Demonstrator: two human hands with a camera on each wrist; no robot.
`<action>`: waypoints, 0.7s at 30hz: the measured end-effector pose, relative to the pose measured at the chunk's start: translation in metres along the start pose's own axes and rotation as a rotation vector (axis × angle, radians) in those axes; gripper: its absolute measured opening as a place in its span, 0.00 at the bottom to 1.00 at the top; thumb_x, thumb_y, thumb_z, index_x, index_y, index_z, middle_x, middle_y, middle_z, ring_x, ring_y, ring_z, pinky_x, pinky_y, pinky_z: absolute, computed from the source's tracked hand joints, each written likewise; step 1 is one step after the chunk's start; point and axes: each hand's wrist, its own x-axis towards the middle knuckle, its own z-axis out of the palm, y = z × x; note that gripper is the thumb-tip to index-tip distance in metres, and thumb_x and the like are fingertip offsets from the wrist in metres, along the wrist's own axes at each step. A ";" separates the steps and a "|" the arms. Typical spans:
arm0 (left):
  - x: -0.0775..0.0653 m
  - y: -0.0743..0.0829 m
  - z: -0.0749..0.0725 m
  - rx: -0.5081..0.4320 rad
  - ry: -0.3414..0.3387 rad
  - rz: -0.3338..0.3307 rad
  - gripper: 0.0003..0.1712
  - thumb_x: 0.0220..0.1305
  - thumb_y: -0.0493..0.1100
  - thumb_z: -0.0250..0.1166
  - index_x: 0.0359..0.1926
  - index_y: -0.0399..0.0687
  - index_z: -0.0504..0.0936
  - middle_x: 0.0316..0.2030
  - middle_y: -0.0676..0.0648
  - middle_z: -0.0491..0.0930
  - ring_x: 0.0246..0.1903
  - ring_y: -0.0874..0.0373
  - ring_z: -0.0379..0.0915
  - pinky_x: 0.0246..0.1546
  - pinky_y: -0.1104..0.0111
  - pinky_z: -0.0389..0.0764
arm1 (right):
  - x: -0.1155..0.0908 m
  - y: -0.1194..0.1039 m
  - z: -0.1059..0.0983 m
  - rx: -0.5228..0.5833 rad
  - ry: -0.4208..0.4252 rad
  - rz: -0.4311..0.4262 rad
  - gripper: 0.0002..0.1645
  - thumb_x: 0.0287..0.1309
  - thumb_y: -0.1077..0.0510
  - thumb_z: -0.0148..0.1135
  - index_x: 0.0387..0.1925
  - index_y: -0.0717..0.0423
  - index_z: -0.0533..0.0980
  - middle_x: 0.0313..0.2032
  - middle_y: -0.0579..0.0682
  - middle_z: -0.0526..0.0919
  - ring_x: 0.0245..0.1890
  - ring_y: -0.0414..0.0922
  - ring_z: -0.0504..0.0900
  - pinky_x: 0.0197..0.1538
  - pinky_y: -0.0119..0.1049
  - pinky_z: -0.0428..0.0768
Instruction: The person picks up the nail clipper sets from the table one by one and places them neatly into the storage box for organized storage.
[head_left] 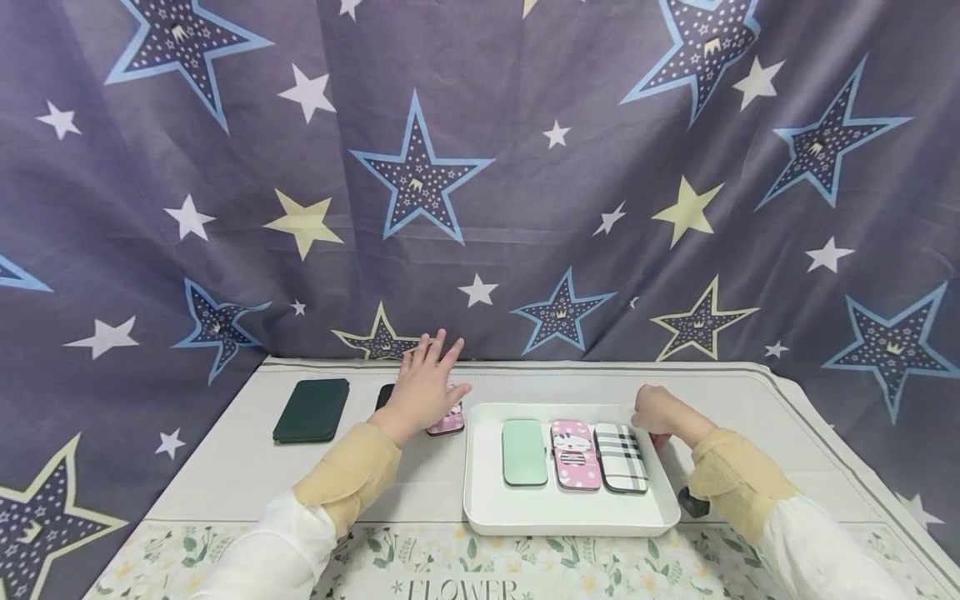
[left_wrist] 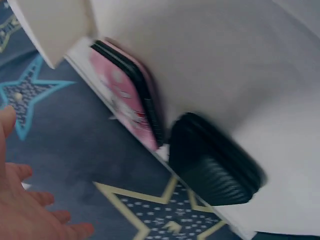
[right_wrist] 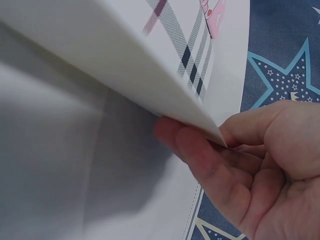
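My right hand [head_left: 667, 414] grips the right side of a white tray [head_left: 483, 479] near its far corner. In the right wrist view its fingers lie under the rim with the thumb above. In the tray lie a mint-green case [head_left: 524, 452], a pink case with a cat picture [head_left: 576, 454] and a black-and-white plaid case [head_left: 622, 458]. My left hand [head_left: 422, 392], fingers spread and holding nothing, hovers left of the tray. Partly behind it in the head view are another pink case [head_left: 447, 422] and a black ribbed case [left_wrist: 212, 162].
Dark green flat cases or booklets [head_left: 311, 410] lie stacked at the table's left. A light cloth with a floral front band [head_left: 420, 550] covers the table. Behind the back edge hangs a star-printed curtain [head_left: 480, 208]. A small dark object [head_left: 693, 502] shows beside the right forearm.
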 end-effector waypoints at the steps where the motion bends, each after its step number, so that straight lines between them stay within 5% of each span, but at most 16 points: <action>1: 0.002 -0.003 0.004 -0.010 -0.006 -0.002 0.43 0.66 0.63 0.53 0.74 0.53 0.48 0.73 0.38 0.40 0.72 0.39 0.31 0.67 0.41 0.44 | 0.000 0.000 0.000 -0.001 0.001 -0.002 0.11 0.53 0.69 0.49 0.22 0.67 0.77 0.12 0.53 0.77 0.09 0.41 0.78 0.18 0.31 0.79; 16: 0.014 -0.019 0.050 -0.085 -0.066 -0.078 0.47 0.63 0.62 0.57 0.74 0.51 0.46 0.72 0.33 0.41 0.71 0.35 0.36 0.66 0.41 0.48 | 0.001 -0.001 0.000 0.008 -0.011 0.021 0.12 0.54 0.68 0.50 0.33 0.76 0.77 0.14 0.54 0.78 0.12 0.42 0.80 0.19 0.31 0.80; 21: 0.016 -0.018 0.054 -0.133 -0.104 -0.083 0.47 0.64 0.61 0.56 0.74 0.48 0.45 0.71 0.29 0.43 0.70 0.33 0.38 0.67 0.43 0.50 | 0.000 -0.002 0.000 -0.002 0.005 0.015 0.12 0.53 0.69 0.50 0.33 0.77 0.77 0.13 0.53 0.78 0.11 0.41 0.80 0.18 0.30 0.79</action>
